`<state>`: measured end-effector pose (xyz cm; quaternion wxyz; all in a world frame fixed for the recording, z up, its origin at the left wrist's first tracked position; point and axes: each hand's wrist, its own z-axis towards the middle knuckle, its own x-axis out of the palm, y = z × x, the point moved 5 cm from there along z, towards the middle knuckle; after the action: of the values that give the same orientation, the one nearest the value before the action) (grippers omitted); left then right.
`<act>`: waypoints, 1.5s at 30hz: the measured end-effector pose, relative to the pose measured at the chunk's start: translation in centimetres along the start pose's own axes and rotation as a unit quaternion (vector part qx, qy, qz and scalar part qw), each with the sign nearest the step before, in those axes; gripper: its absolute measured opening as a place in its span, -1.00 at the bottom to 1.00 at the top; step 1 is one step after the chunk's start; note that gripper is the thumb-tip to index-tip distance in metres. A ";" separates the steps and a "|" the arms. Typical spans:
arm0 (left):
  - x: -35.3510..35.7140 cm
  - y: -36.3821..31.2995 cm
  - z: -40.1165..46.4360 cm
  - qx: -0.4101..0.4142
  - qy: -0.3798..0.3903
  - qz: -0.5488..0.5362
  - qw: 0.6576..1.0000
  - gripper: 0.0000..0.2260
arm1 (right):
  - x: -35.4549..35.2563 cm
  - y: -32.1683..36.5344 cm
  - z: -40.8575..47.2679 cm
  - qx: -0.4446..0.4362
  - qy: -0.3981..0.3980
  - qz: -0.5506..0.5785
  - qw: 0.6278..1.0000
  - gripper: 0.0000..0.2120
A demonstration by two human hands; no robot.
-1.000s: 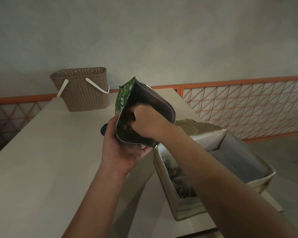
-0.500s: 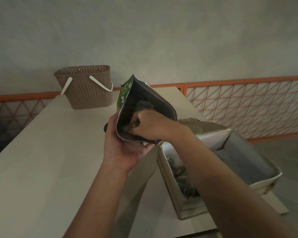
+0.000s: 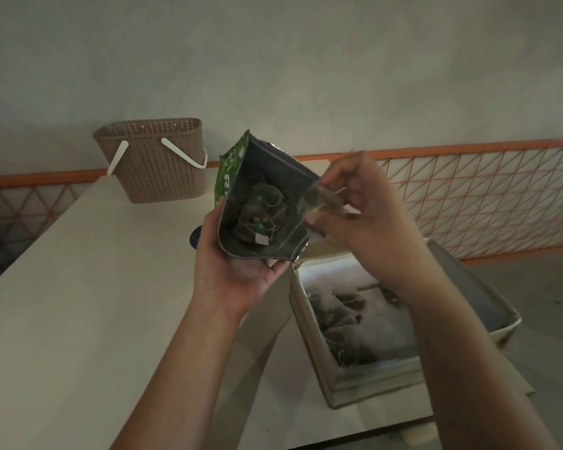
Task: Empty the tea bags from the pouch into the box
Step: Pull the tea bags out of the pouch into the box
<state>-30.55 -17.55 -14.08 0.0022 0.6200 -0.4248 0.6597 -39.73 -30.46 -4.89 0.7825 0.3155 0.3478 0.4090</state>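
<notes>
Two hands share the work. The left hand (image 3: 238,271) cradles the base of a green foil pouch (image 3: 260,203), fingers curled under it, holding it tilted with its mouth gaping toward the person. The right hand (image 3: 364,209), just right of the pouch's mouth, pinches a tea bag (image 3: 319,200) between its fingertips; the bag looks soft, papery and dark, with thin strings trailing.

More tea bags (image 3: 257,219) sit bunched deep inside the pouch, small tags showing among them against the grey metallic lining.

The cardboard box (image 3: 364,384) stands directly below and slightly nearer than the right hand, its long axis running away from the person, its top open. Loose tea bags already lie heaped (image 3: 342,319) on its pale bottom. Since the right hand is the nearer to the box, the coming move probably calls only for a short lowering and a release over the opening.

Beyond the left hand, a perforated plastic basket (image 3: 156,164) with white handles stands on the smooth pale table (image 3: 78,303).
</notes>
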 end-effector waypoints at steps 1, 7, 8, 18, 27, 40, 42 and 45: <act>0.1 0.0 0.0 0.001 0.006 0.003 1.000 -0.56 | -0.7 -0.2 -0.5 0.009 -0.016 0.034 0.999 -0.62; 0.5 0.2 0.0 0.007 0.028 -0.009 1.000 -0.48 | -3.2 -2.0 -3.7 0.079 -0.063 0.130 0.986 -0.80; 0.5 0.2 0.0 0.005 0.032 -0.011 0.999 -0.48 | -3.5 -2.4 -4.2 0.092 -0.075 0.119 0.986 -0.83; 1.0 0.8 -0.3 -0.010 0.051 -0.021 0.998 -0.42 | -3.0 -6.3 -6.4 0.169 -0.024 -0.060 0.984 -0.90; 0.8 0.7 -0.4 -0.009 0.047 -0.022 0.999 -0.45 | -1.7 -6.3 -6.0 0.140 -0.025 -0.169 0.975 -0.98; 0.5 0.4 -0.7 -0.015 0.003 -0.031 0.999 -0.55 | 6.9 -1.0 2.7 -0.015 0.149 -0.320 0.936 -0.81; 0.4 0.4 -0.8 -0.013 0.002 -0.032 0.999 -0.55 | 8.1 -2.1 3.8 0.000 0.187 -0.403 0.896 -0.79; 0.6 0.3 -0.9 -0.016 0.007 -0.028 0.999 -0.57 | 9.2 -3.4 4.5 0.009 0.215 -0.450 0.867 -0.79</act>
<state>-31.58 -17.60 -13.67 0.0335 0.6270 -0.4177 0.6567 -30.79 -25.12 -7.61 0.7846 0.0364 0.6153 0.0667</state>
